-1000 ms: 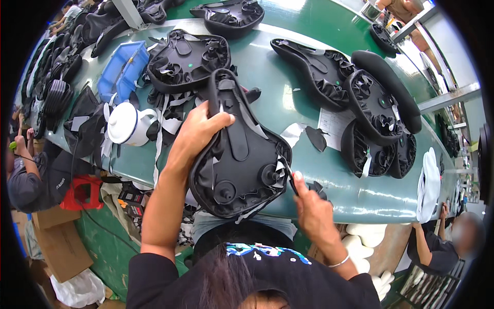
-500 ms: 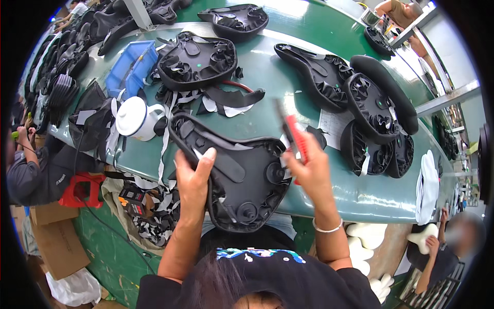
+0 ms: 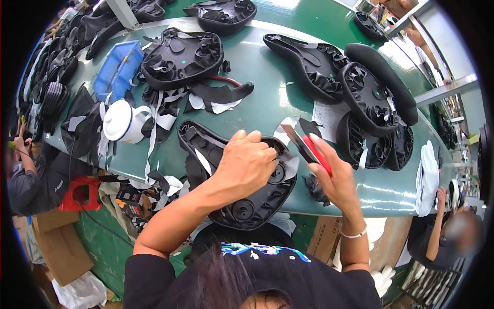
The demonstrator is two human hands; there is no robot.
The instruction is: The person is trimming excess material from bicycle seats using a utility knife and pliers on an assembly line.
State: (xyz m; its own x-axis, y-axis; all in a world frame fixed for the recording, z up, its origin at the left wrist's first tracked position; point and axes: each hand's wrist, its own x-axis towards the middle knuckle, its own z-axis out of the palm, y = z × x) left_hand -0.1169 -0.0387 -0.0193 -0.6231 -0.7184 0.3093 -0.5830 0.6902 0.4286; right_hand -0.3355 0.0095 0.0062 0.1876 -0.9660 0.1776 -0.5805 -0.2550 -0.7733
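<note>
A black saddle-shaped seat (image 3: 245, 210) lies upside down at the table's near edge, its hollow underside up, with round fittings and gathered cover fabric inside. My left hand (image 3: 246, 166) reaches across it, closed on the cover fabric at the far right rim; the pinch itself is mostly hidden. A grey flap (image 3: 291, 164) of that fabric sticks out beside the fist. Just right of the seat, my right hand (image 3: 334, 177) grips a red-handled utility knife (image 3: 315, 152), its metal end pointing up and left, apart from the seat. Black and white scraps (image 3: 315, 188) lie beneath this hand.
More upturned black seats (image 3: 182, 59) lie across the green table (image 3: 257, 110), several stacked at right (image 3: 368, 98). At left stand a white enamel mug (image 3: 119, 122) and a blue bin (image 3: 117, 67). Folded white cloth (image 3: 426, 180) lies at the right edge. Other people sit at both sides.
My left hand has moved from the seat's left rim across to its far right rim and closed there. The knife has shifted right and lower. More scraps lie right of the seat.
</note>
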